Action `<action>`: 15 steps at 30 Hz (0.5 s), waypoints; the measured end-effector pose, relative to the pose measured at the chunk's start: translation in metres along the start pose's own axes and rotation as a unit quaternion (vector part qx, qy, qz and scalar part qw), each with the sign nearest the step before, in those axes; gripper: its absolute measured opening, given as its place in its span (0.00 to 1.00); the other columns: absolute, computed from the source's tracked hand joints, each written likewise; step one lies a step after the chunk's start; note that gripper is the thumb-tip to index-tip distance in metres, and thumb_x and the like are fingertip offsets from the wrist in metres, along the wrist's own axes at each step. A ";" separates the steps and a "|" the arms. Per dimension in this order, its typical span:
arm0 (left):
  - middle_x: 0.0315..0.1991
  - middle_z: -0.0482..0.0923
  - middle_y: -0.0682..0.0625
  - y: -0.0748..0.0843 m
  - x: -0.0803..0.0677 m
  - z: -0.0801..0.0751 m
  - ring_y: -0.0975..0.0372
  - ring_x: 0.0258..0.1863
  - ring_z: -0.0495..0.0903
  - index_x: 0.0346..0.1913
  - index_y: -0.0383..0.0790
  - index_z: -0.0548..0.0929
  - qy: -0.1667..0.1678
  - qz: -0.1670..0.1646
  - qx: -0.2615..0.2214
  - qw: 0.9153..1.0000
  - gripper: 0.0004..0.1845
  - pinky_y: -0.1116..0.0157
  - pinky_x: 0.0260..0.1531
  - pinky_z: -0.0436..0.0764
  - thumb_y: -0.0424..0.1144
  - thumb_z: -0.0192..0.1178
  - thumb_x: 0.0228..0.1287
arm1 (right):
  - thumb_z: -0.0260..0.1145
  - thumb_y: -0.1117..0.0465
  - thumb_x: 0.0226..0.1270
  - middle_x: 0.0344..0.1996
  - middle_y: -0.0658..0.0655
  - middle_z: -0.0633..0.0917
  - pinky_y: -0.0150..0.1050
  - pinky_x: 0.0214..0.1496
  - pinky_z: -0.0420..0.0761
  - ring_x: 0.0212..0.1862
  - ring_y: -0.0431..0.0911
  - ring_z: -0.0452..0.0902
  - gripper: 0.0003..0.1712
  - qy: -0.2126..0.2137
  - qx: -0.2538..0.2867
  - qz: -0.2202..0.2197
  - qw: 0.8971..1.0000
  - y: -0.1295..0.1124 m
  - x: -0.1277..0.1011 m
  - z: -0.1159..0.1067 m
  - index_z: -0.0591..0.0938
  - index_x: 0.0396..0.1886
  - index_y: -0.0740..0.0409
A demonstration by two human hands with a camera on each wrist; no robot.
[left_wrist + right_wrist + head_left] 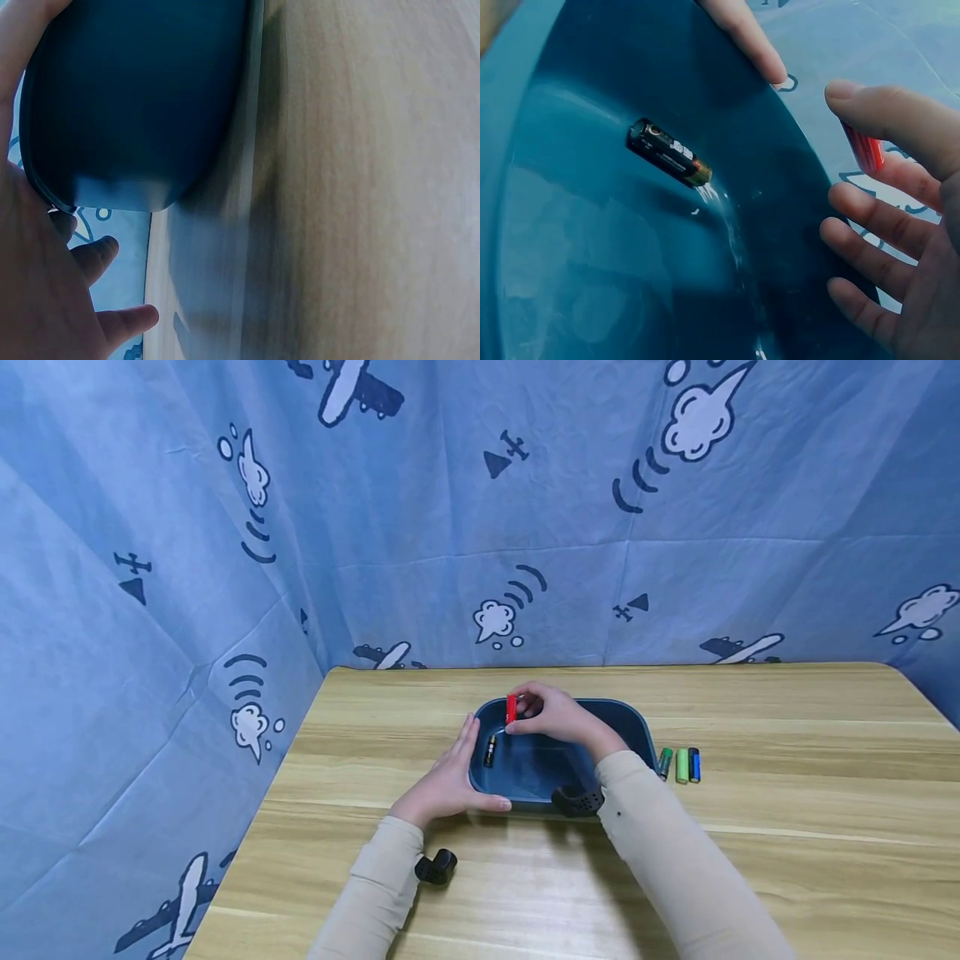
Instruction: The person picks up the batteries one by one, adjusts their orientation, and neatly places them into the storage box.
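A dark blue plastic bowl sits on the wooden table. My right hand reaches over it and pinches a red battery upright above the bowl's far left rim; the red battery shows between thumb and fingers in the right wrist view. A black battery with a gold end lies on the bowl floor at the left, also the black battery. My left hand lies flat against the bowl's left outer wall, fingers straight along the rim.
Three batteries lie side by side right of the bowl: a dark green one, a light green one and a blue one. Blue printed cloth walls off the back and left. The table's front and right show bare wood.
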State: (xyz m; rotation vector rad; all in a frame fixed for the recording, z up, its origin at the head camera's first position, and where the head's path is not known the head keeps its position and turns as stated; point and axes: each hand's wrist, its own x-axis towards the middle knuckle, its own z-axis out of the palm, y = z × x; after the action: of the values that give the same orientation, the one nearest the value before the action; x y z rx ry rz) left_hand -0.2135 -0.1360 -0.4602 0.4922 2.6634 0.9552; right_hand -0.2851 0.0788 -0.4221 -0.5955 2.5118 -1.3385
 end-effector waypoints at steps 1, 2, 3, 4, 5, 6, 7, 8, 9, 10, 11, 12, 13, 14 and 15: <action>0.73 0.24 0.60 0.000 0.000 0.000 0.53 0.71 0.41 0.72 0.55 0.29 0.000 0.002 -0.001 1.000 0.68 0.46 0.63 0.53 0.65 0.69 0.39 | 0.72 0.56 0.53 0.40 0.58 0.78 0.43 0.49 0.76 0.43 0.50 0.73 0.32 0.000 0.000 0.000 1.000 -0.001 0.001 0.001 0.73 0.56 0.61; 0.73 0.24 0.60 0.000 0.000 0.000 0.52 0.71 0.41 0.72 0.55 0.29 0.000 0.004 -0.002 1.000 0.68 0.46 0.63 0.53 0.65 0.69 0.40 | 0.72 0.57 0.53 0.40 0.58 0.78 0.43 0.49 0.76 0.43 0.50 0.73 0.32 -0.001 -0.001 0.000 1.000 -0.001 0.001 0.002 0.73 0.56 0.61; 0.73 0.24 0.60 0.000 0.000 0.000 0.52 0.71 0.41 0.72 0.55 0.29 0.000 0.005 -0.002 1.000 0.67 0.45 0.63 0.53 0.64 0.69 0.40 | 0.72 0.57 0.53 0.39 0.58 0.78 0.43 0.48 0.76 0.42 0.50 0.73 0.32 -0.002 -0.001 0.000 1.000 -0.001 0.002 0.003 0.73 0.56 0.61; 0.73 0.24 0.60 0.000 0.000 0.000 0.52 0.71 0.41 0.72 0.55 0.29 0.000 0.006 -0.002 1.000 0.68 0.46 0.63 0.52 0.64 0.69 0.40 | 0.72 0.57 0.53 0.39 0.58 0.78 0.42 0.47 0.76 0.41 0.50 0.73 0.32 -0.004 -0.001 0.000 1.000 -0.002 0.002 0.004 0.73 0.56 0.62; 0.73 0.24 0.60 0.000 0.000 0.000 0.52 0.71 0.42 0.72 0.54 0.29 0.000 0.007 -0.001 1.000 0.68 0.46 0.63 0.52 0.64 0.69 0.40 | 0.72 0.57 0.53 0.38 0.58 0.78 0.41 0.47 0.76 0.41 0.49 0.73 0.32 -0.007 0.000 0.000 1.000 -0.001 0.003 0.005 0.73 0.56 0.62; 0.73 0.24 0.59 0.000 0.000 0.000 0.52 0.71 0.42 0.72 0.54 0.29 0.000 0.009 0.000 1.000 0.68 0.46 0.63 0.52 0.64 0.69 0.40 | 0.72 0.57 0.53 0.38 0.58 0.78 0.41 0.46 0.77 0.40 0.49 0.73 0.32 -0.010 0.003 0.002 1.000 -0.001 0.003 0.006 0.73 0.56 0.62; 0.73 0.24 0.59 0.000 0.000 0.000 0.53 0.71 0.42 0.72 0.54 0.29 0.000 0.010 0.001 1.000 0.68 0.46 0.64 0.52 0.64 0.69 0.40 | 0.72 0.57 0.53 0.38 0.58 0.78 0.40 0.45 0.77 0.40 0.49 0.73 0.31 -0.012 0.006 0.004 1.000 0.000 0.004 0.007 0.73 0.56 0.62; 0.73 0.24 0.59 0.000 0.000 0.000 0.53 0.71 0.42 0.72 0.53 0.29 0.000 0.011 0.001 1.000 0.68 0.45 0.64 0.51 0.64 0.69 0.40 | 0.72 0.57 0.53 0.37 0.58 0.78 0.40 0.45 0.77 0.40 0.49 0.73 0.31 -0.015 0.009 0.006 1.000 0.001 0.004 0.008 0.73 0.56 0.62; 0.73 0.25 0.58 -0.001 0.000 0.000 0.53 0.71 0.42 0.72 0.53 0.29 0.001 0.013 0.002 1.000 0.68 0.45 0.64 0.51 0.64 0.69 0.40 | 0.72 0.57 0.53 0.37 0.58 0.78 0.39 0.44 0.77 0.39 0.49 0.73 0.31 -0.016 0.013 0.007 1.000 0.001 0.004 0.008 0.73 0.56 0.62; 0.73 0.25 0.58 -0.001 0.001 0.000 0.53 0.71 0.42 0.72 0.53 0.29 0.001 0.013 0.002 1.000 0.68 0.45 0.64 0.51 0.64 0.69 0.40 | 0.72 0.58 0.53 0.37 0.58 0.78 0.39 0.44 0.76 0.39 0.49 0.72 0.31 -0.018 0.018 0.011 1.000 0.002 0.005 0.009 0.73 0.55 0.62; 0.73 0.24 0.58 -0.001 0.001 0.000 0.53 0.71 0.42 0.72 0.53 0.29 0.001 0.012 0.001 1.000 0.68 0.45 0.64 0.51 0.64 0.69 0.40 | 0.72 0.58 0.53 0.36 0.58 0.78 0.38 0.44 0.76 0.39 0.49 0.72 0.30 -0.019 0.023 0.014 0.999 0.003 0.005 0.009 0.73 0.55 0.62; 0.73 0.24 0.58 -0.001 0.001 0.000 0.53 0.71 0.42 0.72 0.54 0.29 0.001 0.011 0.000 1.000 0.68 0.45 0.64 0.51 0.64 0.69 0.40 | 0.72 0.58 0.53 0.36 0.57 0.78 0.38 0.43 0.76 0.39 0.48 0.72 0.30 -0.020 0.028 0.016 0.999 0.004 0.005 0.009 0.73 0.55 0.63; 0.73 0.24 0.59 -0.001 0.001 0.000 0.53 0.71 0.42 0.72 0.54 0.29 0.001 0.010 0.000 1.000 0.68 0.45 0.64 0.51 0.65 0.69 0.40 | 0.72 0.58 0.53 0.36 0.57 0.78 0.38 0.43 0.76 0.38 0.48 0.72 0.30 -0.020 0.032 0.018 0.999 0.005 0.005 0.010 0.73 0.55 0.63; 0.73 0.24 0.58 -0.001 0.001 0.000 0.53 0.71 0.42 0.72 0.54 0.29 0.001 0.010 0.001 1.000 0.68 0.45 0.64 0.51 0.65 0.69 0.39 | 0.72 0.59 0.53 0.35 0.57 0.79 0.38 0.43 0.76 0.38 0.48 0.73 0.30 -0.022 0.038 0.020 0.999 0.005 0.006 0.010 0.73 0.55 0.63; 0.73 0.24 0.58 -0.001 0.000 0.000 0.53 0.71 0.42 0.72 0.54 0.29 0.001 0.009 0.001 1.000 0.68 0.45 0.64 0.51 0.65 0.69 0.39 | 0.72 0.59 0.53 0.35 0.57 0.79 0.38 0.43 0.76 0.38 0.48 0.73 0.30 -0.022 0.040 0.021 0.999 0.005 0.006 0.010 0.73 0.54 0.63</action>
State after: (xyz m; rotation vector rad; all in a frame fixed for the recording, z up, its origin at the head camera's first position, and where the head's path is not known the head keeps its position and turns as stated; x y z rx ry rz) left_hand -0.2140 -0.1363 -0.4607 0.5169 2.6654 0.9587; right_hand -0.2877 0.0715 -0.4323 -0.5468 2.4087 -1.3883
